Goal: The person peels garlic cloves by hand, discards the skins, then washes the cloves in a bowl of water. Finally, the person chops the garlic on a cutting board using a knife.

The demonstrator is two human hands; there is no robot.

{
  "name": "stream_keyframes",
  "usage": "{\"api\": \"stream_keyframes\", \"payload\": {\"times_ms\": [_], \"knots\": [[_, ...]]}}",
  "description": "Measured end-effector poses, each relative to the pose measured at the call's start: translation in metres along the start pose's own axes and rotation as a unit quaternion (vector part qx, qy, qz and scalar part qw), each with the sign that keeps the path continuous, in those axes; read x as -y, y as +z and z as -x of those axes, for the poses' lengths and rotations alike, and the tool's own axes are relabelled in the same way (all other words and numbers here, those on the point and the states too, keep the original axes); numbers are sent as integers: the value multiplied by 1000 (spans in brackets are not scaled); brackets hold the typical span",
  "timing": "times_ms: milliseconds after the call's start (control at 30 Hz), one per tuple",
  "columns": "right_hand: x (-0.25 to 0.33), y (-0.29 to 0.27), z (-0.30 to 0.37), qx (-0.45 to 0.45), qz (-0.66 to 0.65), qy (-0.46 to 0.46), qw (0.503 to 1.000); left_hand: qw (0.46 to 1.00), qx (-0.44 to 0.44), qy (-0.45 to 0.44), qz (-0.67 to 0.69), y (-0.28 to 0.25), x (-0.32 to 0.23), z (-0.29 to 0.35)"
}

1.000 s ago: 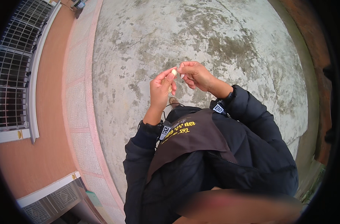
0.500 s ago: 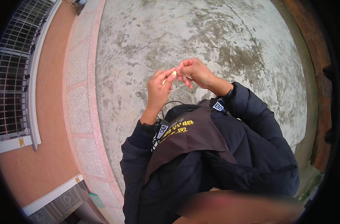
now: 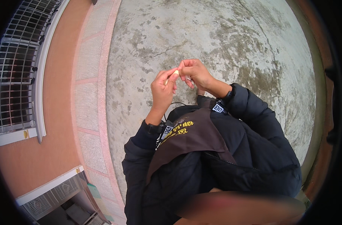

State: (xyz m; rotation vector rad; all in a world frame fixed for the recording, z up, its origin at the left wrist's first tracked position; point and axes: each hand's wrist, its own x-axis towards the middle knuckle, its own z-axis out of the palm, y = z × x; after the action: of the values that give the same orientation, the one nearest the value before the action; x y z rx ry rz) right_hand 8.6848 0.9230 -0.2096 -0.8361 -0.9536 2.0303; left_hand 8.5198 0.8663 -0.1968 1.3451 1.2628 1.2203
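My left hand (image 3: 163, 90) is closed round a small, slender, pale yellow piece (image 3: 176, 72), gripping it between thumb and fingers in front of my chest. Its end pokes out at the fingertips; the rest lies mostly hidden in the hand, so its kind does not show. The thumb and forefinger of my right hand (image 3: 198, 73) pinch at that same end, with the other fingers curled below. A whitish bit shows under the right fingers, too small to make out. Both hands are held up over the concrete, fingertips meeting.
Stained, cracked concrete ground (image 3: 152, 33) spreads beneath me. Along the left runs a pink-edged paved strip (image 3: 89, 97), then an orange wall (image 3: 58, 93) with a barred window (image 3: 17, 75). A doorway (image 3: 66, 210) opens at lower left. I wear a dark apron (image 3: 193, 137) over a black padded jacket.
The ground and wall have shifted rightward in view, and more of the doorway shows at lower left. My hands keep almost the same hold, fingertips still together. A foot now shows beyond the right wrist.
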Motion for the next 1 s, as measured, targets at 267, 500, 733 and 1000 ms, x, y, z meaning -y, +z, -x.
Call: {"api": "stream_keyframes", "payload": {"times_ms": [267,500,733,1000], "knots": [[105,-70,-114,17,13,51,998,996,5,-57,64,25,-2,-155],[146,-114,-191,-2,-9,66,998,955,-24,-121,269,26,3,-259],[174,-150,-297,14,-105,80,991,914,-17,-152,376,-3,45,-379],[245,-137,-451,-35,-44,46,997,892,65,-183,409,-71,57,-547]]}}
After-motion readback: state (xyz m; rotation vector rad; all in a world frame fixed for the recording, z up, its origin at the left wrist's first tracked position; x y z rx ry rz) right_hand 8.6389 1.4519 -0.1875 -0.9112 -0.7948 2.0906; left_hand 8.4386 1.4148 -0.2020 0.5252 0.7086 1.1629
